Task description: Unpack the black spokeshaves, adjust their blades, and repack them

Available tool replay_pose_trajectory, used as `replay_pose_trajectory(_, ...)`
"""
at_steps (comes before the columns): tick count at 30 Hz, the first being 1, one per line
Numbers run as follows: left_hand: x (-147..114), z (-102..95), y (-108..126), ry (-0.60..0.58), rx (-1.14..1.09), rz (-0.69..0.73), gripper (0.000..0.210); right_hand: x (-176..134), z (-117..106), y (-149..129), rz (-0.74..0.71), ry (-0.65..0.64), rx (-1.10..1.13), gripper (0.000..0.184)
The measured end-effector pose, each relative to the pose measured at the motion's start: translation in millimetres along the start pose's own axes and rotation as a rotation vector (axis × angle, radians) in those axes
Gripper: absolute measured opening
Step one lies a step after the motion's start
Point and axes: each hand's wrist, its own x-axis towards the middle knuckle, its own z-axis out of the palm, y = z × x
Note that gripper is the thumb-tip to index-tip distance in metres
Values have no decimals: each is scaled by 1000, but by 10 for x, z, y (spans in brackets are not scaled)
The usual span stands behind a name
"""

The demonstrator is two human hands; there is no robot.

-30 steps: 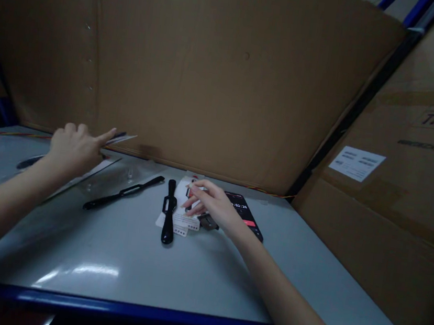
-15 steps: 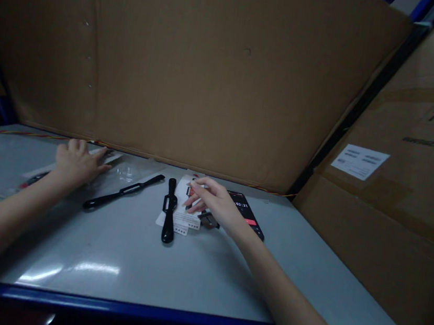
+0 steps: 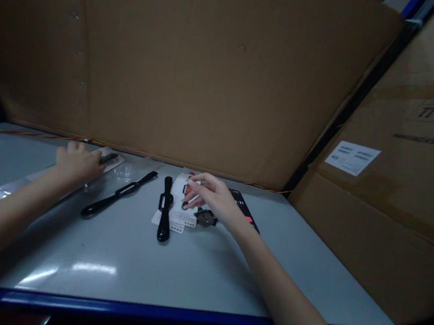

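Left hand (image 3: 76, 162) flat on clear bag (image 3: 55, 177), apparently holding a strap; right hand (image 3: 212, 199) loosely fingers card (image 3: 180, 205).

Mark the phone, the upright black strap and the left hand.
phone (image 3: 247, 215), head view, the screen's visible right edge.
upright black strap (image 3: 164, 214), head view, its middle.
left hand (image 3: 76, 162), head view, the back of it.

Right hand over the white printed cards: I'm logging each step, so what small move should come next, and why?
Probably close the right hand fingertips on the top white printed card: they already rest on the stack, beside the black plastic strap.
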Motion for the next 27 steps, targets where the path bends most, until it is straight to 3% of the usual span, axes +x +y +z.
replay_pose_trajectory(4,-38,-111,66,117,32,69,60,60,-191,42,-57,141,-105,22)
replay_pose_trajectory(8,-96,-349,347,158,-68,255,47,156,-400,246,-37,236,-346,24)
replay_pose_trajectory(12,-184,-473,761,45,-306,388,31,207,-401,448,72,264,-732,29)
replay_pose_trajectory(16,-260,-332,1007,-114,-313,412,37,227,-233,548,127,188,-1019,41)
replay_pose_trajectory(19,-246,-175,942,-164,-304,397,41,245,-132,588,115,196,-1173,45)
replay_pose_trajectory(24,-121,-54,597,-101,-318,264,45,239,-77,622,134,193,-1218,52)
replay_pose_trajectory(27,-89,-50,513,-225,-331,265,46,212,-76,602,131,193,-1202,51)
